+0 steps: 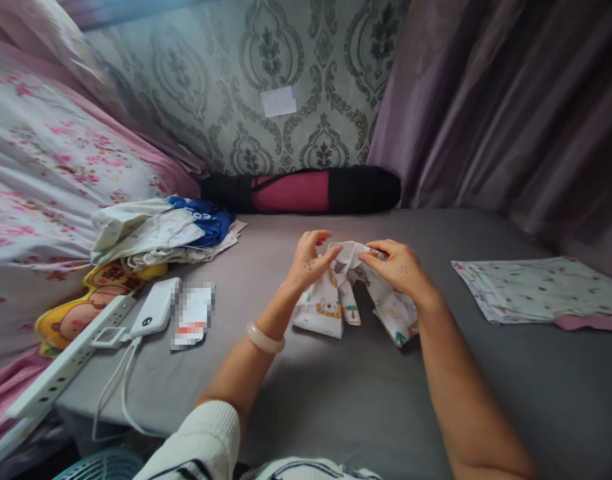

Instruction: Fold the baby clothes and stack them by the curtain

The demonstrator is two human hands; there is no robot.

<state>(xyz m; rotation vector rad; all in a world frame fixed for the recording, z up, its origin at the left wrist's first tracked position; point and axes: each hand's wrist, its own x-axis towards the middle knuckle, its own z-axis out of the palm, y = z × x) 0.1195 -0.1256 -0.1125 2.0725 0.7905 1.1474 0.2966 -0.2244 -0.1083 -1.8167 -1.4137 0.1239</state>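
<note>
A small white baby garment (319, 309) with a lion and tree print is stretched between my hands, just over the bed. White trim and a thin strap show along its upper edge. My left hand (309, 260) curls around its left side with the thumb along the opening; its lower fingers are hidden behind the fabric. On the opposite side, my right hand (399, 267) pinches the upper edge between thumb and fingers. Printed flaps of the garment hang below both hands. A pale bangle (265, 339) circles my left wrist.
On the grey bed (306, 393), a clothes pile (161, 230) lies left and folded printed cloth (541, 290) right. A white power bank (156, 307), cables, a phone-like item (193, 317) and a power strip (71, 357) lie left. A black-and-red long bag (291, 191) lies along the wall.
</note>
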